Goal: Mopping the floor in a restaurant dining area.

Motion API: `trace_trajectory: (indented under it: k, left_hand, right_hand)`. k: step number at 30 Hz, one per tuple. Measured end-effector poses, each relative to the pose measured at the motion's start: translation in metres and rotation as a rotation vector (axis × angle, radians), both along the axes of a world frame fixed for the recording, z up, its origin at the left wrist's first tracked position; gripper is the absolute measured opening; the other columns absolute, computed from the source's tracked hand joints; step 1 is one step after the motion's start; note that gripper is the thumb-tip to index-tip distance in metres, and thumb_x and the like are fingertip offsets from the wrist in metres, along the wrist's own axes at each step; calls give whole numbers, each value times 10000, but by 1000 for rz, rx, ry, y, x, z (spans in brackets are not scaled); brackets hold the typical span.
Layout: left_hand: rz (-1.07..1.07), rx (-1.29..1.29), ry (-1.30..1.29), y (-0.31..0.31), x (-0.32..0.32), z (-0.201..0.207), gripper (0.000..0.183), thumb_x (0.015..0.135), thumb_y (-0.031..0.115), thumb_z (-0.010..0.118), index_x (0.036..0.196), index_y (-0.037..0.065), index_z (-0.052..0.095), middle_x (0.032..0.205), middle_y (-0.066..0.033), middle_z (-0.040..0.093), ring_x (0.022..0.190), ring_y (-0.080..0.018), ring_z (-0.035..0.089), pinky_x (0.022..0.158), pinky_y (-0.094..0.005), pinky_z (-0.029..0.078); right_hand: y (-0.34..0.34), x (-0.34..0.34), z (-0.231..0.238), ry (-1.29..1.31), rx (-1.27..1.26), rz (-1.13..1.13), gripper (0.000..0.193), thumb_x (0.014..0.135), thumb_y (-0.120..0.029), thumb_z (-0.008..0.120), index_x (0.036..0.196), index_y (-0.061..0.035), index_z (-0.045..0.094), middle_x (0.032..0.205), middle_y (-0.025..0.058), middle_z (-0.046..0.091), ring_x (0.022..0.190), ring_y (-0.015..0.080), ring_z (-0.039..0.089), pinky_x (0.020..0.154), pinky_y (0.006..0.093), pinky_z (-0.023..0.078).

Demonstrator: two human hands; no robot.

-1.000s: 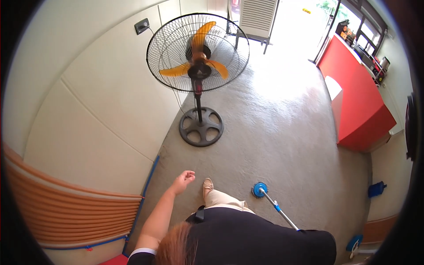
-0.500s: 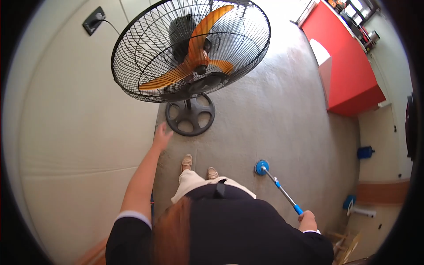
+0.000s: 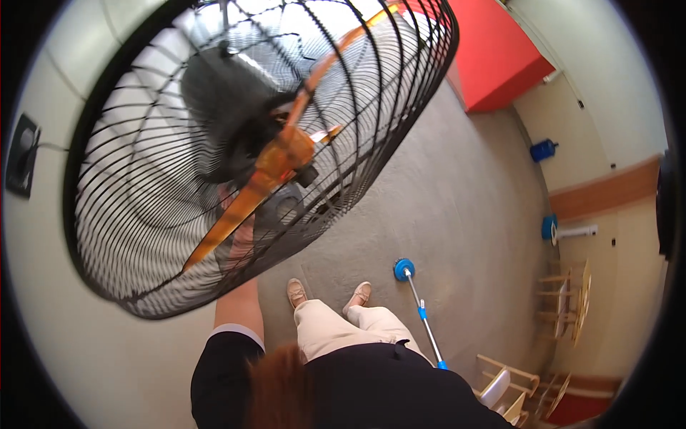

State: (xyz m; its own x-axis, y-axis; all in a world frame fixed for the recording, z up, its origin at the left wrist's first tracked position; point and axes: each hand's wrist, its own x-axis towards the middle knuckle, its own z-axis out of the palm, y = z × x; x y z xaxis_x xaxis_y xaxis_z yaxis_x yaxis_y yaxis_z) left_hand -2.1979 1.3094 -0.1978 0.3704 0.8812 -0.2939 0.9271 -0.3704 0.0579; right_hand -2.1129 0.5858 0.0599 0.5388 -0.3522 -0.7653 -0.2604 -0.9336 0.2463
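Note:
A large stand fan (image 3: pixel 268 164) with a black wire cage and orange blades looms at the upper left, tilted. My left arm reaches up behind its cage. Through the wires my left hand (image 3: pixel 230 204) shows only as a blurred patch near the fan's dark motor housing, its fingers hidden. On the floor to the right of my feet rests the round blue head of a mop (image 3: pixel 404 269). Its silver and blue handle slants back toward my right side and disappears behind my dark top. My right hand is out of view.
The pale wall at left carries a black socket plate (image 3: pixel 23 156) with a cord. A red counter (image 3: pixel 496 53) stands at the far right. Along the right wall are a blue water jug (image 3: pixel 543 150), a blue bucket (image 3: pixel 549 227) and wooden chairs (image 3: pixel 564 300).
The fan now looks much larger, closer and more tilted. My left hand has gone from open air to behind its cage. My right hand has left the view; the base is hidden.

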Motion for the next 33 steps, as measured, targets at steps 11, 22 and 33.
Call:
trace_trajectory:
  k: [11,22,33]
  left_hand:
    - [-74,-7,-22,26,24,-8,566,857,353,365,1261,-28,257,1293,-176,296,1215,-267,256,1002,-327,179]
    - [-48,-3,-676,50,-53,94,539,869,330,346,1263,-27,256,1308,-155,285,1222,-243,248,1005,-317,163]
    - [-597,291,-1123,168,19,499,518,879,307,336,1268,-24,248,1322,-137,270,1230,-223,237,1009,-308,145]
  right_hand:
    - [-6,-30,-11,-25,-8,-96,436,557,-269,656,887,9,596,838,155,608,781,245,591,702,329,454]
    - [-14,-29,-35,-8,66,-120,358,598,-246,639,844,9,592,830,165,595,784,265,580,672,346,445]
    - [41,-4,3,-9,257,-393,155,626,-1,622,726,54,518,582,139,550,432,229,554,384,341,458]
